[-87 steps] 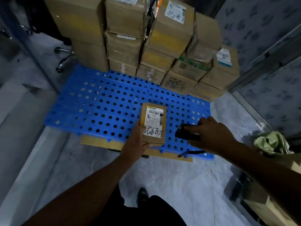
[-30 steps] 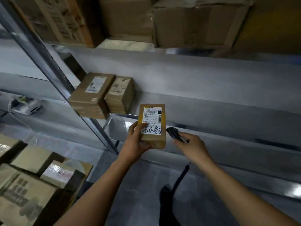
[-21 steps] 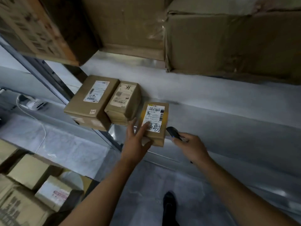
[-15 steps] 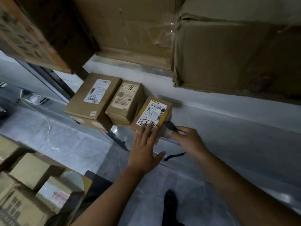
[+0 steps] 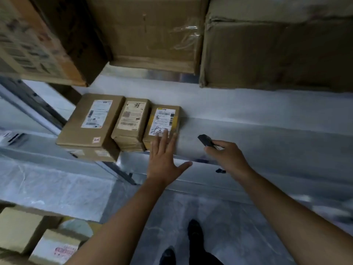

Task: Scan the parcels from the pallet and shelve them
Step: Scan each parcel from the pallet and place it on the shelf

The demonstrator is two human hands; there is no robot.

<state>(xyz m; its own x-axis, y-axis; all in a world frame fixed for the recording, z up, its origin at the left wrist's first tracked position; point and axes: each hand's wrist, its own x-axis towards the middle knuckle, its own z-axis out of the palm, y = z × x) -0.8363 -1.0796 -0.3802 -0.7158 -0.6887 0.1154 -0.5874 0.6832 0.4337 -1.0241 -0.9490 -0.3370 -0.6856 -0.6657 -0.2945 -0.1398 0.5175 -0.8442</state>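
As the head view shows it, the parcel point(image 5: 162, 125) lies flat on the shelf point(image 5: 267, 134), label up, its left side against a neighbouring box point(image 5: 131, 123) and its near end close to the shelf's front edge. The left hand point(image 5: 164, 159) has straight, spread fingers, their tips resting on the near end of the label and gripping nothing. The right hand point(image 5: 227, 157) is curled round a black scanner point(image 5: 205, 140), held apart to the right. Shelving looks nearly done. So near the lip, the parcel could be dragged off by a palm or sleeve pulling back. An off-centre push could skew it and jostle the neighbour.
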